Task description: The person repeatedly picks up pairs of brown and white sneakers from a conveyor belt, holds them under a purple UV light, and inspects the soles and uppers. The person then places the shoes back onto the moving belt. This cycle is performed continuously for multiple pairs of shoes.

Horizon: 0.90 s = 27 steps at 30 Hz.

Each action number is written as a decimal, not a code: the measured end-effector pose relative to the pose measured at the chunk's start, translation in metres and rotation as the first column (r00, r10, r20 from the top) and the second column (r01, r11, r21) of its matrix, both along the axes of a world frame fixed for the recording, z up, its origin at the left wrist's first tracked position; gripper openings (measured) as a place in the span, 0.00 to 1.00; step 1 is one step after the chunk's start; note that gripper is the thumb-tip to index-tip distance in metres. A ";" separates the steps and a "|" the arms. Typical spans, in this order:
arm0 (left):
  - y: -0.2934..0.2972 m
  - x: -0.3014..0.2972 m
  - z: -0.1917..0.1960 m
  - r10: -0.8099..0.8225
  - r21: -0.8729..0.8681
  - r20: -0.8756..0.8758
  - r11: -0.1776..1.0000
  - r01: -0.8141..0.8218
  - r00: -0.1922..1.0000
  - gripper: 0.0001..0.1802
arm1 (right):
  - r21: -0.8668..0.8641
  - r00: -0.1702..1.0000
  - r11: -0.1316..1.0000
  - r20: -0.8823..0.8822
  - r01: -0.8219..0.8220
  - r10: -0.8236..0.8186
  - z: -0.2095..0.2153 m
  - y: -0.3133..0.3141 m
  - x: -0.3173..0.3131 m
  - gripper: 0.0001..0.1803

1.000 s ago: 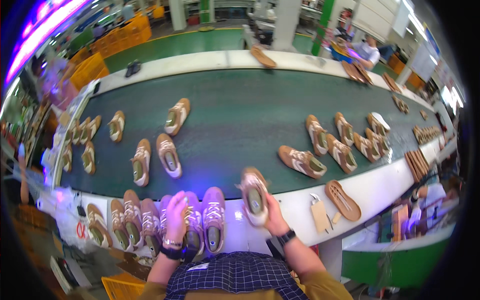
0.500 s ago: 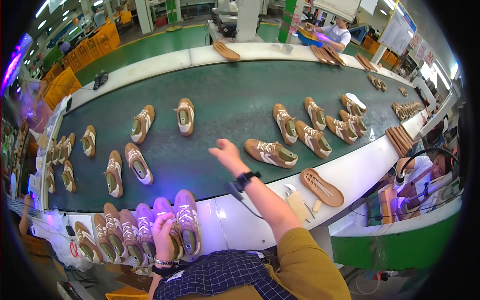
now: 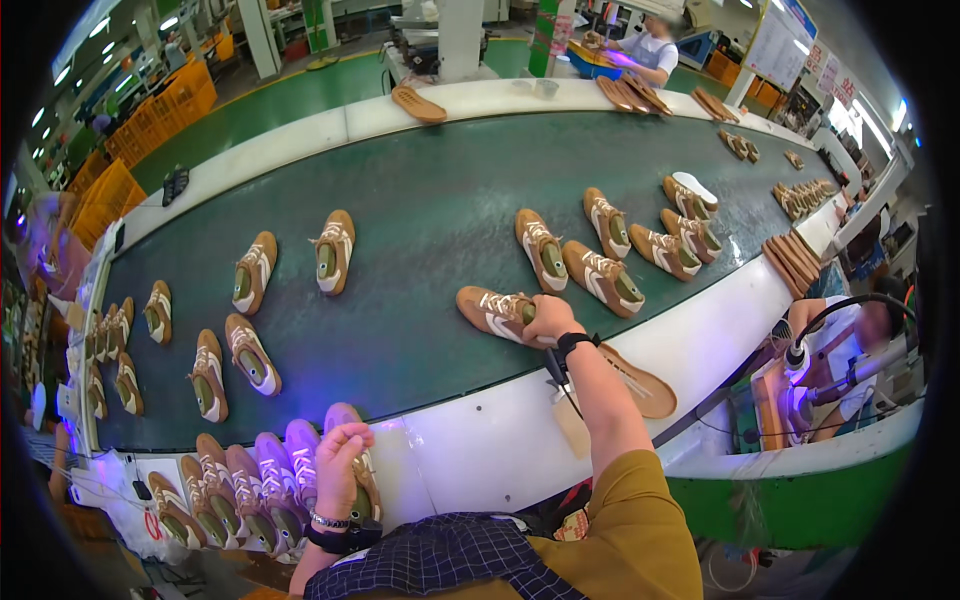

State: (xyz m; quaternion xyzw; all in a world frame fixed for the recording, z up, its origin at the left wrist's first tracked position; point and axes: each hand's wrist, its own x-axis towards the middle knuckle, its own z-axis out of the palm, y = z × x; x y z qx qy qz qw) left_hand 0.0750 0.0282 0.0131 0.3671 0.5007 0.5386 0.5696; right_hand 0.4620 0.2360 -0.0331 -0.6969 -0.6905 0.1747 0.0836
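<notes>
A brown sneaker with white laces (image 3: pixel 490 309) lies sideways on the green conveyor belt (image 3: pixel 420 210). At its heel, my right hand (image 3: pixel 550 320) is closed, the fingers at the shoe opening. My left hand (image 3: pixel 338 465) is curled, fingertips together, above the right end of a row of sneakers (image 3: pixel 245 490); whether something small is between its fingers is hidden. Purple light tints part of that row. Under my right forearm lie a tan shoe sole (image 3: pixel 640 385) and a pale block (image 3: pixel 571 424) on the white ledge.
More sneakers stand on the belt, some at left (image 3: pixel 254 272), others in a group at right (image 3: pixel 603 275). Stacked soles (image 3: pixel 790 264) rest on the near ledge. A co-worker (image 3: pixel 840 340) sits at right beside a machine arm; another person (image 3: pixel 650 50) works beyond the belt.
My right hand has moved rightward from over the bare belt and taken hold of the sneaker's heel. My left hand stays curled over the row. The whole view has shifted slightly.
</notes>
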 end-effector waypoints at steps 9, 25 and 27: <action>0.028 0.053 -0.006 -0.202 -0.185 0.117 0.958 0.221 0.972 0.26 | -0.278 0.361 0.918 -0.918 -0.282 -0.167 0.021 -0.061 -0.073 0.21; -0.016 0.036 -0.034 0.080 -0.165 0.770 0.983 0.077 0.633 0.37 | 0.083 0.893 0.902 -0.203 0.424 -0.401 -0.024 0.114 0.054 0.36; -0.014 0.038 -0.026 0.052 -0.141 0.716 0.987 0.071 0.696 0.38 | 0.200 0.901 0.895 -0.271 0.397 -0.339 -0.047 0.113 0.061 0.37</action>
